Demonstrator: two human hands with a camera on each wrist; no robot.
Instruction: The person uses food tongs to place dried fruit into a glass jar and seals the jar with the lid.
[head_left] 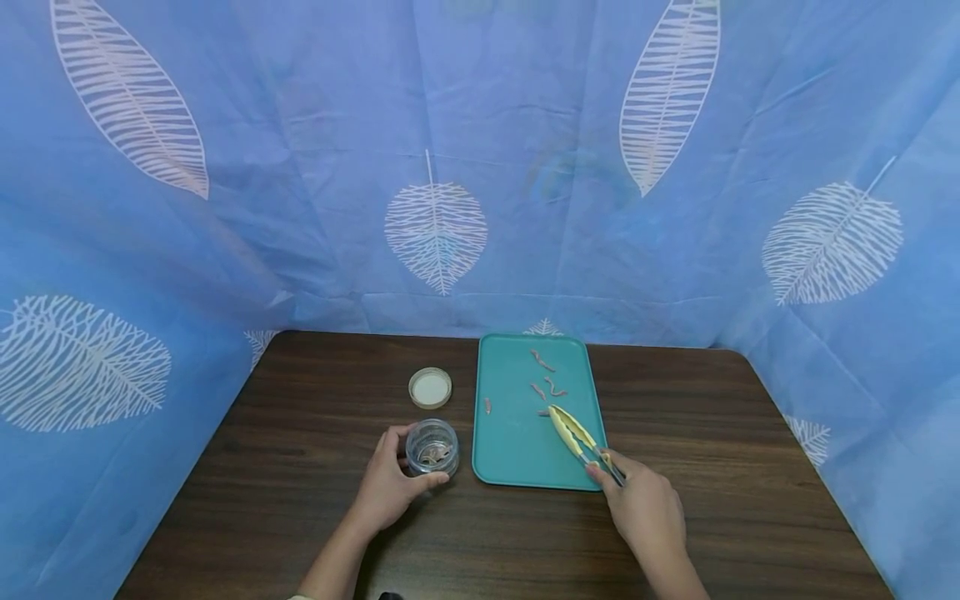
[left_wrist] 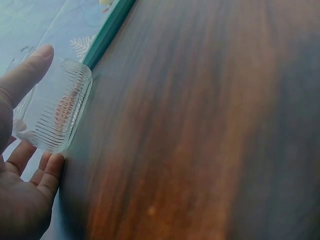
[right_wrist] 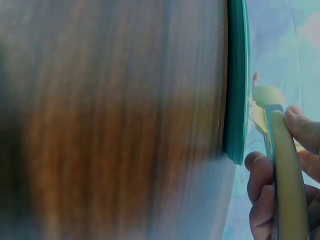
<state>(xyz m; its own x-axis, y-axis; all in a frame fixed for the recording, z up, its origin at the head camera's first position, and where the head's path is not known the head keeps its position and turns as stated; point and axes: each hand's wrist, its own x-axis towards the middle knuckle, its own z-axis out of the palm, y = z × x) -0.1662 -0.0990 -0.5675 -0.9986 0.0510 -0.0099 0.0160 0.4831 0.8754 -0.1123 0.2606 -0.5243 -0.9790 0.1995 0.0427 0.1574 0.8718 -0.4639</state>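
Tongs tips at a pink strip on the tray, jar held to its left.

I see my right hand (head_left: 648,508) with its fingers wrapped round the yellow tongs (head_left: 573,433), whose long axis runs far-left from the hand, the tips meeting a small pink strip (head_left: 543,412) on the teal tray (head_left: 517,467). More strips lie farther off. My left hand (head_left: 390,483) cups the ribbed glass jar (head_left: 432,447) on the wooden surface (head_left: 315,500), just left of the tray, thumb and fingers round its sides. The jar's lid (head_left: 431,387) sits beyond.
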